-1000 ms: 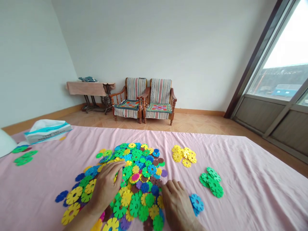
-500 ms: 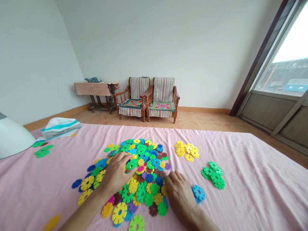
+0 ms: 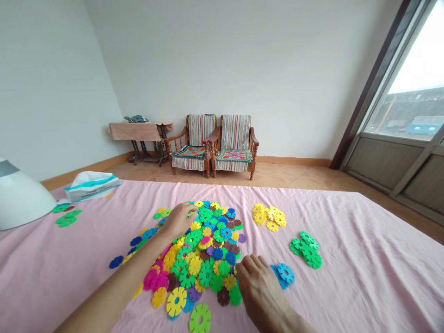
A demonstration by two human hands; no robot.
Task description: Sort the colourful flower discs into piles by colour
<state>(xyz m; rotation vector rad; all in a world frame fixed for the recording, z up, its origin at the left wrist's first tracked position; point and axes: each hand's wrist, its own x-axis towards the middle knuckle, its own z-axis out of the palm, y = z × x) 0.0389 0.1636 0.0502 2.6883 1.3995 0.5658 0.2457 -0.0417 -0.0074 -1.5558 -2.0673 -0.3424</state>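
A large heap of notched, flower-shaped plastic discs (image 3: 205,273) in mixed colours lies in front of me. My left hand (image 3: 179,221) reaches over the heap's far left part, palm down. Its fingers are bent and a gap shows between them and the thumb; no held disc can be seen. At the heap's right edge, my right hand (image 3: 258,282) rests low with its fingers curled under. Whatever is beneath those fingers is hidden. Just right of this hand lie several blue discs (image 3: 286,274). A lime-green disc (image 3: 206,319) sits at the near edge of the heap.
Yellow discs (image 3: 269,216) and green discs (image 3: 308,249) form separate groups on the right of the pink cloth (image 3: 350,277). A tissue pack (image 3: 92,186), more green discs (image 3: 68,218) and a white rounded object (image 3: 22,199) are at left. Two armchairs (image 3: 233,155) stand beyond.
My left hand has moved forward over the heap, uncovering yellow and pink discs at its near left. The right hand has hardly moved, dropping slightly in view.
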